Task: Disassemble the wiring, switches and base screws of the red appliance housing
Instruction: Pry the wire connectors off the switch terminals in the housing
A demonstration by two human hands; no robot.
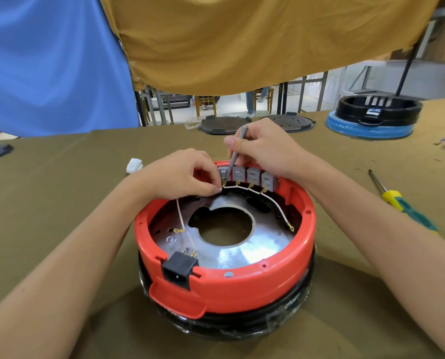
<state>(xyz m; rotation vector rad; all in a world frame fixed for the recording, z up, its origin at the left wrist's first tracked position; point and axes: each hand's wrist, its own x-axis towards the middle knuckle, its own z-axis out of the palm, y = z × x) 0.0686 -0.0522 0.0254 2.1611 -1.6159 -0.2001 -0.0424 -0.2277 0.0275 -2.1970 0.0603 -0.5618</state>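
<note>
- Head view: one red housing (242,286) sits upside down on the olive-covered table (47,203), near the middle of the picture, resting on a black ring wrapped in clear film (288,317).
- Four grey switches (253,175) stand in a row along the housing's far inner wall, just beside one another.
- One white wire (278,208) runs under the switches and ends in a brass ring terminal at the right; a second thin white wire (181,218) hangs down from the left hand toward the metal plate (255,244).
- One black power socket (179,268) is set in the near rim.
- Left hand (179,174): fingers curled, thumb and fingertips pinching the wire at the leftmost switch.
- Right hand (265,149): grasps a thin grey tool (235,151) like a pen, its tip down at the leftmost switches.
- One screwdriver with a yellow and green handle (402,206) lies on the table to the right, apart from the housing.
- One crumpled white wad (134,165) lies to the left.
- Two dark round lids (222,124) and one black-and-blue housing (371,117) sit at the far edge.
</note>
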